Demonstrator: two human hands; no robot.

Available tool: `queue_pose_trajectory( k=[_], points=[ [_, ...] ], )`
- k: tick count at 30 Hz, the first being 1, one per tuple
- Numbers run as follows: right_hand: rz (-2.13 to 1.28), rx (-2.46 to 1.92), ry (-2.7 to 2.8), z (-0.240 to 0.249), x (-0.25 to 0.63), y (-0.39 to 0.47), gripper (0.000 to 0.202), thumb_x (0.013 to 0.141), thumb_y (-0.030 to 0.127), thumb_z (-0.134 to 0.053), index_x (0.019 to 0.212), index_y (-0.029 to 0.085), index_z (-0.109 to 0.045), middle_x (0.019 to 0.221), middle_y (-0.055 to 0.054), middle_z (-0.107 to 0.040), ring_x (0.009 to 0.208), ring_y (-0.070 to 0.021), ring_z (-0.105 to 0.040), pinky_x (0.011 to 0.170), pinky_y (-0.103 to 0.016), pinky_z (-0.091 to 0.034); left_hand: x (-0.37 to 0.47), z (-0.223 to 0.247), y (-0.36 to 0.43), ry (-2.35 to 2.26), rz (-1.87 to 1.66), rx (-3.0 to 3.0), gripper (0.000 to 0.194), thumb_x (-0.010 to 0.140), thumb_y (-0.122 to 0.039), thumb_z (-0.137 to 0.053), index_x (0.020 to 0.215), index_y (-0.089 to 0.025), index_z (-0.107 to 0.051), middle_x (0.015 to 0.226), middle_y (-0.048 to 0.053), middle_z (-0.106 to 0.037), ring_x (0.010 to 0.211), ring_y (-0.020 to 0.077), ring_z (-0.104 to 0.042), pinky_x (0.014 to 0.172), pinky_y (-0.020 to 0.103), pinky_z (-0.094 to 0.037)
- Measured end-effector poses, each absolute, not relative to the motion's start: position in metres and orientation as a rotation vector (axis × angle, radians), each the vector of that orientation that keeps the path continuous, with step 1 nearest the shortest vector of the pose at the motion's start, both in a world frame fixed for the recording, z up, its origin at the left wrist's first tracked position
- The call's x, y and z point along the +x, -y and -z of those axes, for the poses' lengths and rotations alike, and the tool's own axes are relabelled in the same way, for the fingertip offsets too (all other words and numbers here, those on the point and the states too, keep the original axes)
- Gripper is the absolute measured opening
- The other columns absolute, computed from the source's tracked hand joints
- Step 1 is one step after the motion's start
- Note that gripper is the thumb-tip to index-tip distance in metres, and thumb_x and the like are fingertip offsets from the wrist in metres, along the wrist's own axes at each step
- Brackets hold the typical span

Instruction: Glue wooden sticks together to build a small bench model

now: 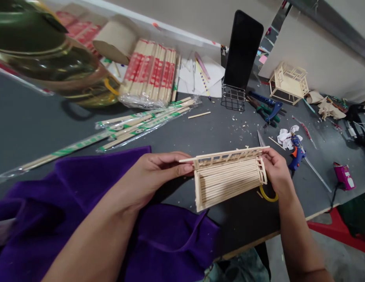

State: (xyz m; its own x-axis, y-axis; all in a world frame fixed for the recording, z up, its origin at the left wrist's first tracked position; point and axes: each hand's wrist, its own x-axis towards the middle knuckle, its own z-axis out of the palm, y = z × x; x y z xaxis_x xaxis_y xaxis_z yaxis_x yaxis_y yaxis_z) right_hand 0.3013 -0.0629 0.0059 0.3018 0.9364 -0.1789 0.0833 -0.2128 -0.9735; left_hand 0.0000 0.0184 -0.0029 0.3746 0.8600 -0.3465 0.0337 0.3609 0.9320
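Between my hands is a miniature wooden bench (pixel 229 180) built of thin sticks, with a slatted seat and openwork rails, tilted so its top faces me. My left hand (pixel 160 170) is closed on its left end, thumb and fingers pinching near the protruding end of the long rail stick. My right hand (pixel 276 168) has its fingers closed around the right end, by the short side rail. Scissors (pixel 269 194) with a yellow handle lie on the table, partly hidden by my right hand. Purple cloth (pixel 176 231) lies beneath my left forearm.
Wrapped chopsticks (pixel 149 74) and a gold-green vessel (pixel 67 66) are at left. A phone (pixel 244 49) leans in a wire stand (pixel 233 96). Pliers (pixel 267 111), a blue glue gun (pixel 296 154), a similar miniature bench (pixel 289 83) and a purple box (pixel 344 176) lie right.
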Motion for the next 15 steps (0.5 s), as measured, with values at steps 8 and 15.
queue_pose_trajectory(
  k=[8, 15],
  points=[
    [-1.076, -1.556, 0.911, -0.018, 0.296, 0.067, 0.026, 0.084, 0.037, -0.075, 0.105, 0.023, -0.072, 0.095, -0.003, -0.074, 0.078, -0.0159, -0.067, 0.064, -0.025, -0.052, -0.002, -0.009, -0.018, -1.081, -0.598, 1.089, 0.024, 0.060, -0.041, -0.090, 0.073, -0.022, -0.084, 0.087, 0.008, -0.079, 0.083, 0.0204, -0.068, 0.079, 0.030, -0.053],
    [-1.059, -1.558, 0.840, -0.020, 0.295, 0.066, 0.030, 0.076, 0.036, -0.079, 0.102, 0.022, -0.073, 0.086, -0.002, -0.074, 0.068, -0.0144, -0.063, 0.055, -0.024, -0.049, -0.001, -0.021, -0.016, -1.079, -0.599, 1.101, 0.024, 0.059, -0.037, -0.086, 0.078, -0.022, -0.085, 0.084, 0.011, -0.081, 0.076, 0.0212, -0.072, 0.071, 0.029, -0.058]
  ],
)
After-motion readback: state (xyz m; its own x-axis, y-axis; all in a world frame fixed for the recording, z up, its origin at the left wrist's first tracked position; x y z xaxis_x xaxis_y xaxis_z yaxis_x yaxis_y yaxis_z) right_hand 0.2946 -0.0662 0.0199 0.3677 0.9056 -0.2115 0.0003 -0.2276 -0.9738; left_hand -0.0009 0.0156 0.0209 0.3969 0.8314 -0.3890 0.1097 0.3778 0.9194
